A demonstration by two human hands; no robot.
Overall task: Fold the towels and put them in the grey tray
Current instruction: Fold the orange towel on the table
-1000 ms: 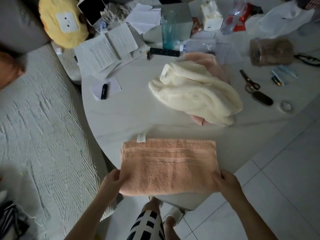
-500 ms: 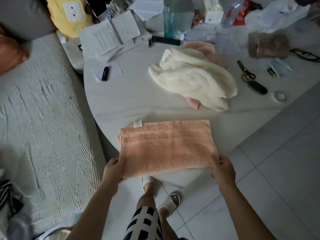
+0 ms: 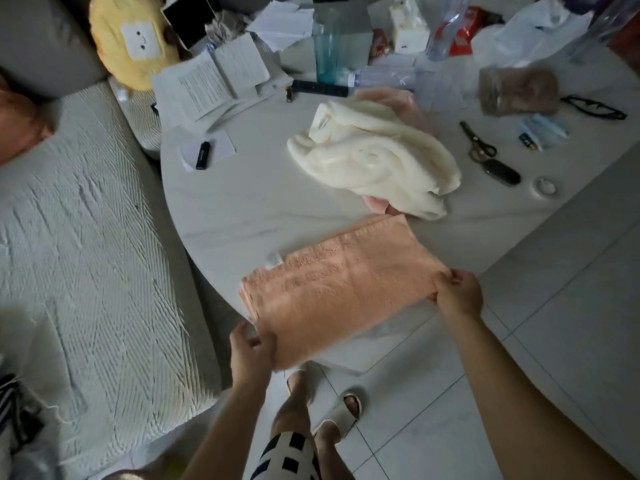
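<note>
A folded peach towel lies at the near edge of the white round table, turned at a slant, its near part hanging over the rim. My left hand grips its near left corner. My right hand pinches its right end. A crumpled cream towel is heaped mid-table on top of a pink towel that peeks out from under it. No grey tray is in view.
Papers, a black lighter, a teal glass, a remote, scissors, a key fob and glasses crowd the table's far side. A sofa stands on the left. My sandalled feet stand on tiled floor.
The peach towel has been turned counter-clockwise, its right end now farther up the table. My left hand has dropped nearer to me and my right hand has moved right and away.
</note>
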